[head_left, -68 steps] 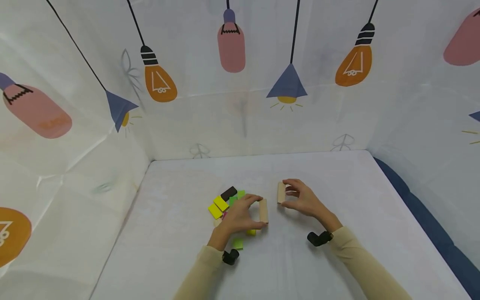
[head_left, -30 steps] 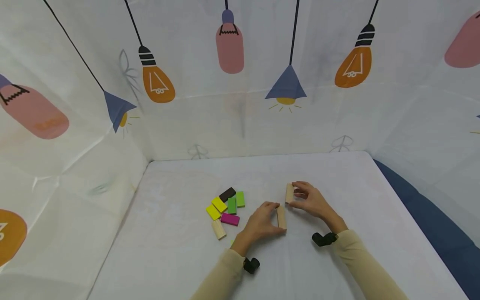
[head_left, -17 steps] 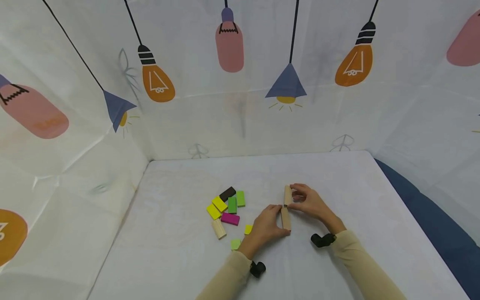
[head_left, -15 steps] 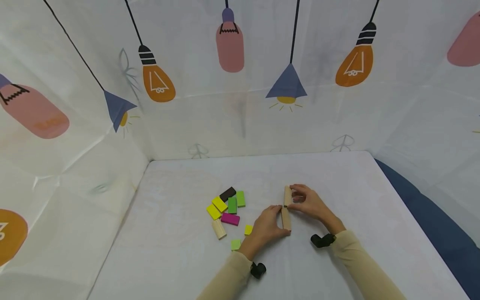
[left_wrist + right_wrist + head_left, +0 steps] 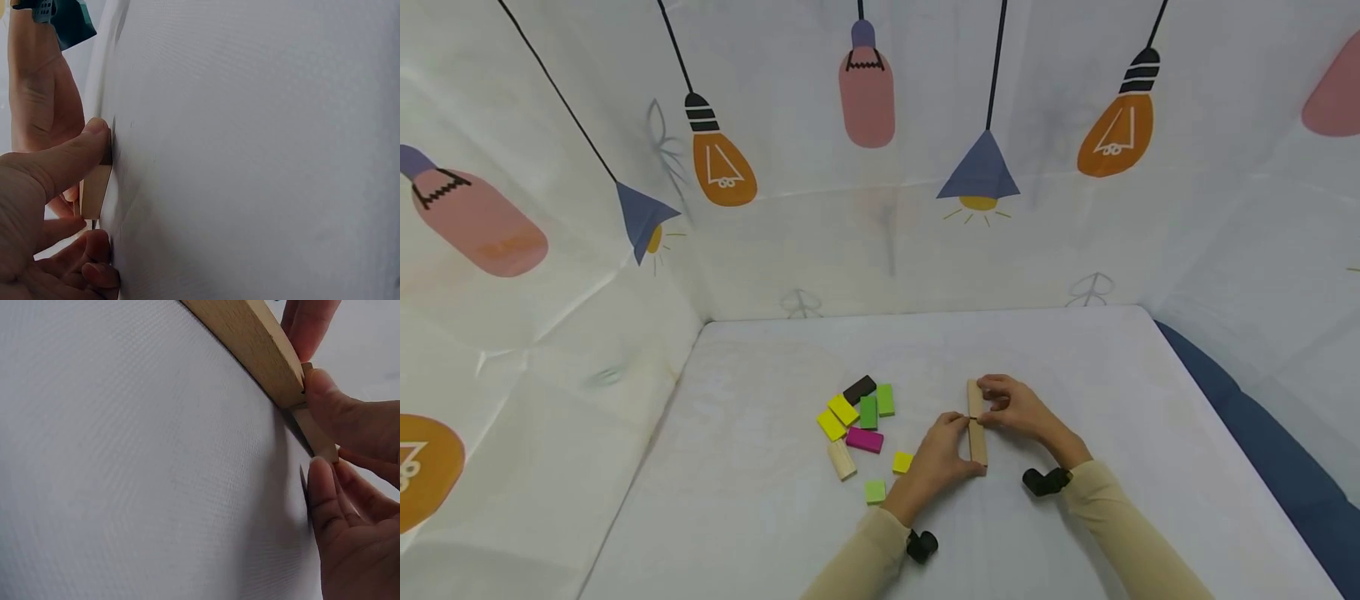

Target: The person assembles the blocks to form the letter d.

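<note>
Two plain wooden blocks lie end to end in a line on the white table. My left hand point(image 5: 938, 457) pinches the nearer wooden block point(image 5: 977, 442) by its two ends, thumb at the near end and a finger at the joint. The farther wooden block point(image 5: 974, 398) is pinched the same way by my right hand point(image 5: 1017, 408), with the thumb at the joint. In the left wrist view my thumb point(image 5: 75, 153) presses on the end of the nearer block point(image 5: 94, 190). The right wrist view shows that block point(image 5: 256, 347) close up, its end against the farther one point(image 5: 315, 434).
Left of my hands lie loose blocks: a black one point(image 5: 859, 389), two green ones side by side, yellow ones point(image 5: 832, 424), a magenta one point(image 5: 865, 440) and a plain wooden one point(image 5: 842, 460). A light green block point(image 5: 876, 492) and a yellow block point(image 5: 902, 462) lie beside my left hand.
My left hand has carried its wooden block rightward, away from the coloured blocks, to the end of the other. My right hand shifted slightly right, then back, with its block; the gap between them closed.
</note>
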`<state>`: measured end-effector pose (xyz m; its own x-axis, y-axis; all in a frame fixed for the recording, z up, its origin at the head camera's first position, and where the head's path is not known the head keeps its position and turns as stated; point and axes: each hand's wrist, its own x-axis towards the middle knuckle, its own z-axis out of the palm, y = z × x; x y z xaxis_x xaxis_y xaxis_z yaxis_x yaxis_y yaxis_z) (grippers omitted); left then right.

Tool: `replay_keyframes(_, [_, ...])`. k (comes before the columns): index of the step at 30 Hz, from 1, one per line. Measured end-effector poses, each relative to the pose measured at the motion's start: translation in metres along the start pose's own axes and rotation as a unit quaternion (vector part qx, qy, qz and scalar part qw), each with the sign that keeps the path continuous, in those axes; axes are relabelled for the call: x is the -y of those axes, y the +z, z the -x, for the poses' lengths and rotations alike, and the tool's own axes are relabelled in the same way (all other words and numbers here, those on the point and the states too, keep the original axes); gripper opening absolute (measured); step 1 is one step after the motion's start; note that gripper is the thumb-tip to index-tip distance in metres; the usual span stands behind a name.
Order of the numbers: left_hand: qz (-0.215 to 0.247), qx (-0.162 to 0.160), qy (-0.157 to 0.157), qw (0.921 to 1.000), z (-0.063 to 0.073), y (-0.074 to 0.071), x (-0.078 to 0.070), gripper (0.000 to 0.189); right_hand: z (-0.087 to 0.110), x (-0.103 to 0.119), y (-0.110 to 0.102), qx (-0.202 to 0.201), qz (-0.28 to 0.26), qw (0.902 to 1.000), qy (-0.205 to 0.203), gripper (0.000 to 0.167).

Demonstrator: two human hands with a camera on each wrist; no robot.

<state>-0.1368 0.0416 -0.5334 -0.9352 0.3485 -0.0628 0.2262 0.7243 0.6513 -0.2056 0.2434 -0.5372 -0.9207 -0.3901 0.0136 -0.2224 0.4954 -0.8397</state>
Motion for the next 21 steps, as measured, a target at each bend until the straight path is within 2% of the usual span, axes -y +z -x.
replay_keyframes(5, [0.005, 0.001, -0.012, 0.9999, 0.0004, 0.0015, -0.0013, 0.083, -0.0004, -0.0013, 0.0002, 0.01, 0.007, 0.9999, -0.007, 0.071])
replay_keyframes(13, [-0.002, 0.012, 0.002, 0.9999, 0.0006, -0.0016, -0.0032, 0.081, 0.0019, 0.0008, -0.0008, 0.023, 0.024, 0.9994, -0.007, 0.07])
replay_keyframes(21, [-0.043, 0.014, 0.01, 0.9989, 0.0003, -0.0005, -0.0028, 0.079, 0.0051, 0.0049, 0.0013, 0.016, 0.053, 0.9983, -0.019, 0.066])
